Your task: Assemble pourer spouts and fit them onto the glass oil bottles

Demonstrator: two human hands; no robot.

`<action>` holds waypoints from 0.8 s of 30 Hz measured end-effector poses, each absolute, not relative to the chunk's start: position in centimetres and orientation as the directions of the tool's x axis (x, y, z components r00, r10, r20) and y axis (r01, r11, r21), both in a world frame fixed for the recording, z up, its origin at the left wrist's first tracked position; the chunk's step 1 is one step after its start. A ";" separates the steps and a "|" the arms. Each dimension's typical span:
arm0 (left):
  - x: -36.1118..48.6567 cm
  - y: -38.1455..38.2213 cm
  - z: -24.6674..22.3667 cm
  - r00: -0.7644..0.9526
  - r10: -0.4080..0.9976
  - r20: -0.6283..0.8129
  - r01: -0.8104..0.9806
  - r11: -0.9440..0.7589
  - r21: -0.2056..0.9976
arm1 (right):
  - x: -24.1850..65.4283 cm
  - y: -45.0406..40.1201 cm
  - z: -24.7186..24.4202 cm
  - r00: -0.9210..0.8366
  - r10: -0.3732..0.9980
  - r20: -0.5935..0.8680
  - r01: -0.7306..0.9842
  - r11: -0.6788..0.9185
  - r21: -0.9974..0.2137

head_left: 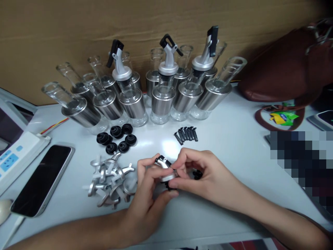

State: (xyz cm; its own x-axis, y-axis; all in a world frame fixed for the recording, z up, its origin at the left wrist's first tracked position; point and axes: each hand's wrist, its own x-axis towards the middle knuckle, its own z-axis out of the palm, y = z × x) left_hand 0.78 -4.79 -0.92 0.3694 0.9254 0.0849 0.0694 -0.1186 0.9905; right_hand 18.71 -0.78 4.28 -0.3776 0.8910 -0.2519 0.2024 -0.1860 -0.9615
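Observation:
Both hands meet over the near middle of the table around one silver bottle pourer point(164, 175) with a black lever on top. My left hand point(149, 192) is closed around it from the left. From the right, my right hand point(197, 173) pinches its side with thumb and fingers. Beneath the silver collar a black stopper part point(169, 186) shows, partly covered by fingers. Left of my hands lies a heap of silver spouts point(111, 182). Several black rubber stoppers point(117, 139) sit behind that heap. Small black levers point(186, 134) lie in a row beyond my right hand, and more black bits point(197, 174) show beneath it.
Glass bottles with steel sleeves point(134, 107) stand along the cardboard back wall point(156, 21); three carry pourers point(168, 62). At left are a phone point(43, 180) and a power strip point(15, 159). A brown leather bag point(281, 66) and a green-yellow wrapper point(284, 118) lie at right.

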 end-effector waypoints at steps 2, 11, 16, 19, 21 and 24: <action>0.9 -4.7 -0.8 0.363 0.930 0.065 0.063 -0.094 0.994 | 18.8 -0.6 4.3 -0.395 0.891 -0.223 0.194 -0.156 -0.968; 0.8 -4.8 -0.9 0.334 0.942 0.021 0.051 -0.040 0.998 | 19.0 -0.5 3.9 -0.359 0.914 -0.189 0.162 -0.139 -0.977; 0.8 -4.8 -0.9 0.336 0.942 0.005 0.065 -0.028 0.997 | 19.0 -0.3 4.0 -0.348 0.915 -0.203 0.159 -0.156 -0.975; 0.8 -4.7 -1.0 0.342 0.939 0.013 0.081 -0.043 0.996 | 19.0 -0.3 4.0 -0.326 0.923 -0.203 0.161 -0.157 -0.974; 0.8 -4.6 -0.9 0.347 0.937 0.025 0.092 -0.061 0.994 | 19.0 -0.3 4.0 -0.304 0.936 -0.176 0.159 -0.133 -0.978; 0.8 -4.5 -0.8 0.354 0.934 0.055 0.084 -0.090 0.992 | 19.1 -0.4 3.9 -0.264 0.956 -0.130 0.145 -0.094 -0.985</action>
State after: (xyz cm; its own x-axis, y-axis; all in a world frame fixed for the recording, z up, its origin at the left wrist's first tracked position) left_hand 0.84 -4.48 -0.81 0.3538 0.9337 0.0547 0.0840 -0.0899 0.9924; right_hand 19.06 -0.40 3.89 -0.2641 0.9557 -0.1297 0.1445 -0.0938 -0.9850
